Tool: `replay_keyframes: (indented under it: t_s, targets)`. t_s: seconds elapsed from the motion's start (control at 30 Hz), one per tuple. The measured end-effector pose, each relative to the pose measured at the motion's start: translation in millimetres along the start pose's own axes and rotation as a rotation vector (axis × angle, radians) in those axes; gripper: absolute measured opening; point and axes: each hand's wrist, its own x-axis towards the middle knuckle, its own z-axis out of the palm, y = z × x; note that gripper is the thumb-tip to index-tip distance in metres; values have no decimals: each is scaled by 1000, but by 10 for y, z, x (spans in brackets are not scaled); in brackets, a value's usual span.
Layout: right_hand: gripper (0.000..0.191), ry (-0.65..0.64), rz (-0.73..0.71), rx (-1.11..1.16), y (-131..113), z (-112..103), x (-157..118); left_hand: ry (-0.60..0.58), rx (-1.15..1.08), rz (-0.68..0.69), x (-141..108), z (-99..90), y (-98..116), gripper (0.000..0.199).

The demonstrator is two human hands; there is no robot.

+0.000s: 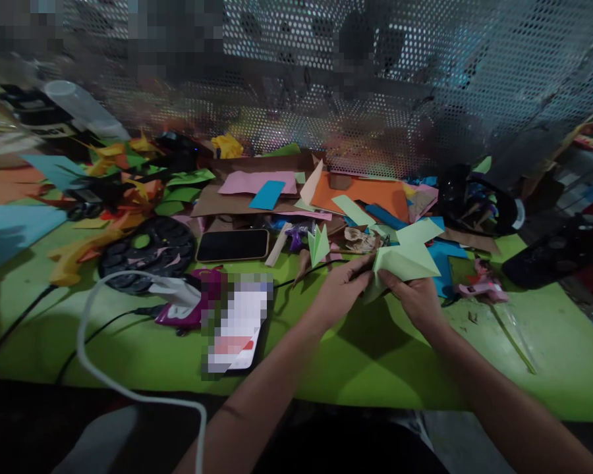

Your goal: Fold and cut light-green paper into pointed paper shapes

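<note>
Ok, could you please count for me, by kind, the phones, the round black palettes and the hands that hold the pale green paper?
Phones, dark phone and lit phone: 2
Round black palette: 1
Hands, left hand and right hand: 2
Total: 5

Pale green paper [409, 258]; purple glue gun [190, 306]

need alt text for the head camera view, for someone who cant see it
Two bare hands, left and right, hold folded pale green paper over a green table cluttered with colored paper scraps, two phones and a yellow glue gun.
</note>
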Motion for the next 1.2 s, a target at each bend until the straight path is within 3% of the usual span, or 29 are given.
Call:
replay_keyframes:
  t_s: [0.27, 0.53, 0.87, 1.03, 1.2]
  targets:
    - [30, 0, 67, 43, 29, 12, 6, -67, -57, 32, -4, -5, -26, 54]
    - [36, -6, 114, 175, 137, 8, 56, -62, -55, 22, -2, 1, -91, 66]
    - [33, -15, 130, 227, 212, 59, 55, -6, 15, 58, -6, 41, -38, 62]
    - [41, 28, 137, 233, 183, 80, 45, 31, 22, 48, -11, 51, -14, 54]
    - [44, 64, 137, 224, 153, 73, 20, 46, -21, 82, 8, 58, -48, 58]
